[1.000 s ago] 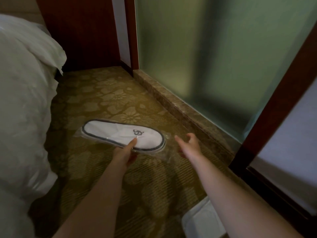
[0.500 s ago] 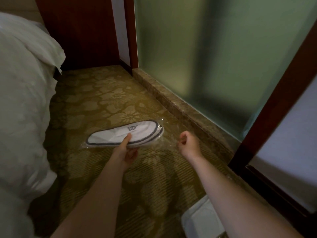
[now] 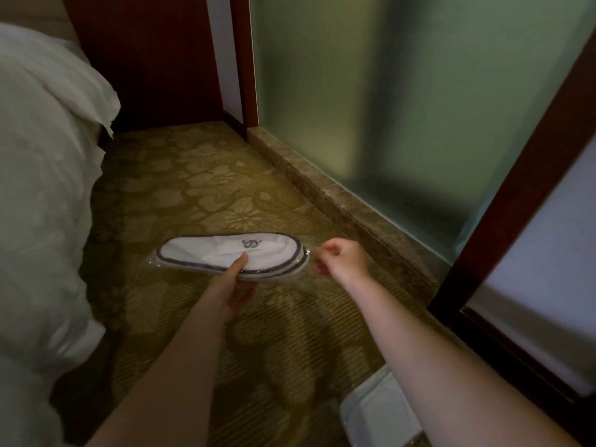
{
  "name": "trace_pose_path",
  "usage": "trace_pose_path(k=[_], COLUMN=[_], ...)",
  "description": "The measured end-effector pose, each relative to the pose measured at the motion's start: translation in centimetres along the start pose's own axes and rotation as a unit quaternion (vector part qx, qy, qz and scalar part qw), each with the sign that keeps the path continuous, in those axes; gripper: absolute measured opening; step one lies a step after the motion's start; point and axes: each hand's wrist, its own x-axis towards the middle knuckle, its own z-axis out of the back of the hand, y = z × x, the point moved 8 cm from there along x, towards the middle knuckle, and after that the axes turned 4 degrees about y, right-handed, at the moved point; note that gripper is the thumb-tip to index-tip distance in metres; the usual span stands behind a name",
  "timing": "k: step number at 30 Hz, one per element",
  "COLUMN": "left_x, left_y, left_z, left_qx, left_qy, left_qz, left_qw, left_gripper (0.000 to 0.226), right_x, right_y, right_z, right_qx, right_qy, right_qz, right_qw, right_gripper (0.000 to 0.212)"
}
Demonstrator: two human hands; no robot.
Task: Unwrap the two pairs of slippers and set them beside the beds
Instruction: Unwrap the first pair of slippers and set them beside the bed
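Moved in since a moment ago: right hand (image 3: 342, 260), from a gap beside the pack to the toe end of the wrapped slippers (image 3: 232, 255), fingers now curled shut on the clear wrapper (image 3: 311, 253) where it sticks out past the toes. At near right on the floor, lying flat, a second white packet (image 3: 375, 414), partly cut off by the frame edge. Further out, left hand (image 3: 237, 285) under the near edge of the pack, thumb pressed on top, fingers closed on it from below. Held level above the patterned carpet (image 3: 200, 188), not touching it: white pair, dark piping, stacked, small logo on top, toes pointing right. At left, white bedding of the bed (image 3: 42, 188) hanging to the floor. At right, stone sill (image 3: 338, 201) and frosted glass panel (image 3: 387, 108). Farthest back, dark wood panel (image 3: 151, 59).
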Motion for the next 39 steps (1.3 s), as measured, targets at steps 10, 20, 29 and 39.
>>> trace_pose_path(k=[10,20,29,39], left_x=[-0.5,-1.0,-0.9,0.7], left_y=[0.0,-0.3,-0.8,-1.7], left_z=[-0.5,-0.5,0.5,4.0], left_qx=[0.013,0.016,-0.048,-0.112], left_qy=[0.047,0.064,0.026,-0.031], left_qz=[0.016,0.015,0.0,-0.051], left_qw=[0.999,0.998,0.999,0.992], left_gripper=[0.052,0.035,0.032,0.07], right_x=[-0.7,-1.0,-1.2,-1.4], right_y=[-2.0,-1.9,-0.7,0.4], right_z=[-1.9,-2.8,-2.8,-1.3], right_qx=[0.201,0.206,0.195,0.115], right_qy=[0.097,0.135,0.119,0.105], right_qz=[-0.137,-0.147,-0.123,-0.094], right_qw=[0.965,0.958,0.966,0.983], right_gripper=[0.018,0.015,0.012,0.031])
